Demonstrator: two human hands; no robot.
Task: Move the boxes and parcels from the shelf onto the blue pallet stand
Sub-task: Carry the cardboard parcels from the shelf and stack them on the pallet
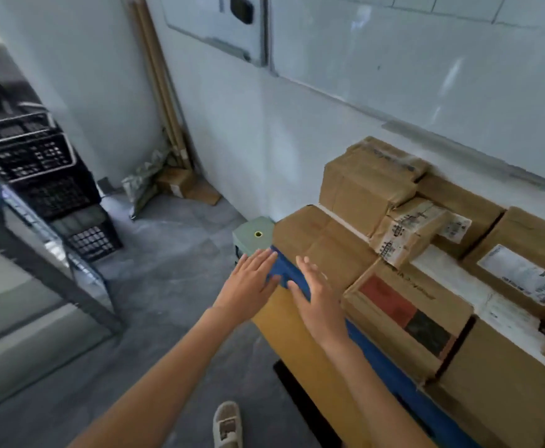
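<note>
You stand on a grey floor (167,286) beside a white wall (264,130), with the blue pallet stand (390,370) running along it on your right and a metal shelf (38,263) off to your left. Both of your hands are empty, fingers straight and spread: the left hand (248,282) hovers at the corner of the stand, the right hand (321,302) just over its near edge, beside the brown box (322,244) at the end of the row.

Judging from that, you are between loads: nothing is being carried. The next move would call for turning left to the shelf and taking hold of another box or parcel, though what is left on the shelf cannot be made out.

On the stand you have at least seven brown boxes and parcels in view, some stacked on others; the pile runs out of view to the right. Two black crates (48,176) stand stacked by the shelf.
</note>
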